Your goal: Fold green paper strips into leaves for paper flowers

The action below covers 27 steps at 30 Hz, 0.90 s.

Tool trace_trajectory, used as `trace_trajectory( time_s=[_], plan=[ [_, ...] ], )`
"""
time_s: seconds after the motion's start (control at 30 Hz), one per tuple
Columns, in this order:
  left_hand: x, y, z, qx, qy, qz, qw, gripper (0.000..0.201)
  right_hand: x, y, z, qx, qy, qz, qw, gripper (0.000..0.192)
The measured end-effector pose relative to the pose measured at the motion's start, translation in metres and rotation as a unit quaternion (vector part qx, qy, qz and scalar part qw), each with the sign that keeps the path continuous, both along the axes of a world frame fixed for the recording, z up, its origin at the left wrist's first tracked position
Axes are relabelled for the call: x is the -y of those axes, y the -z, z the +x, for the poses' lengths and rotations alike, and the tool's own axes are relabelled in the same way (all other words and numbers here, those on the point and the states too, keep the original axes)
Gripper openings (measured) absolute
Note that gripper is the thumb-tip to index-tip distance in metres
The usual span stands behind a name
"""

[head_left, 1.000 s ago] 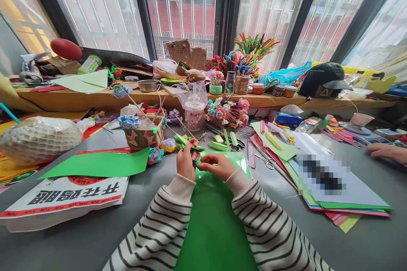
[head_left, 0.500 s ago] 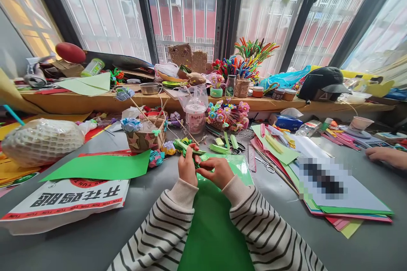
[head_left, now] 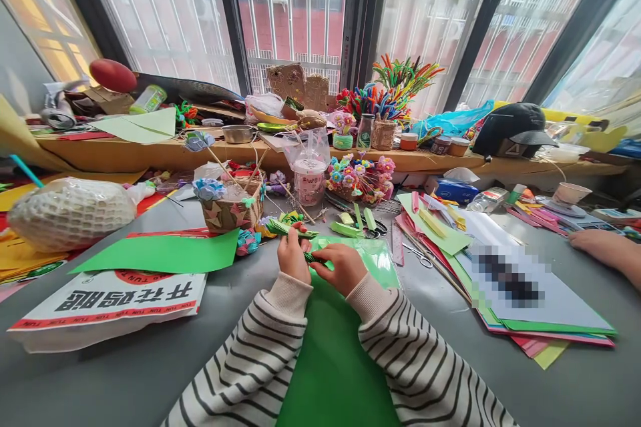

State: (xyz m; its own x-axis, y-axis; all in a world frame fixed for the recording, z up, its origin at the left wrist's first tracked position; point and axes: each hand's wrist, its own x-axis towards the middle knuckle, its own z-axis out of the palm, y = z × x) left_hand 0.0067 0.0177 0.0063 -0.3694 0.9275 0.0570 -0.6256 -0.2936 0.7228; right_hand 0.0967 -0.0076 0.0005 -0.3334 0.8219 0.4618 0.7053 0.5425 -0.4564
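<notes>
**Head view: two hands pinch a folded green paper piece over a green sheet**

Head camera looks down on a grey table crowded with craft supplies; the woven basket of paper flowers serves as the landmark. Far to the left of the basket lies a white net-wrapped bundle. Below and left of the basket a loose green paper sheet rests on a white printed bag with red bands and dark characters.

Just right of the basket and a little nearer the camera, the left hand is curled shut around a folded green paper piece, whose pointed leaves stick out above the thumb toward the basket. The right hand meets it from the other side, thumb and forefinger pinched closed on the lower end of the same piece, so both hands touch it and each other. Both sleeves are white with dark stripes. Under the hands a large green sheet runs down to the camera.

Behind the basket's right side stands a pink lidded cup, then a cluster of small paper flowers. Further right lie scissors, a stack of coloured paper and, at the far right edge, another person's hand resting on the table.
</notes>
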Motion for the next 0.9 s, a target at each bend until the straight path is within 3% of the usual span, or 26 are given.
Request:
trace_trajectory(
  time_s=[0.2,0.47,0.73,0.9],
  plan=[
    [0.001,0.000,0.002,-0.046,0.025,0.011,0.999,0.014,0.001,-0.002,-0.001,0.021,0.013,-0.006,1.000,0.015],
    [0.008,0.000,0.005,-0.253,0.030,0.096,0.962,0.022,-0.001,-0.004,0.001,-0.070,-0.030,-0.074,0.994,0.014],
    [0.012,0.002,0.007,-0.249,0.020,0.075,0.965,0.016,-0.001,0.004,0.001,-0.127,-0.029,-0.092,0.987,0.010],
    [0.012,0.005,0.006,-0.304,0.004,0.106,0.947,0.020,-0.001,0.003,0.002,-0.163,-0.046,-0.115,0.979,0.012]
  ],
)
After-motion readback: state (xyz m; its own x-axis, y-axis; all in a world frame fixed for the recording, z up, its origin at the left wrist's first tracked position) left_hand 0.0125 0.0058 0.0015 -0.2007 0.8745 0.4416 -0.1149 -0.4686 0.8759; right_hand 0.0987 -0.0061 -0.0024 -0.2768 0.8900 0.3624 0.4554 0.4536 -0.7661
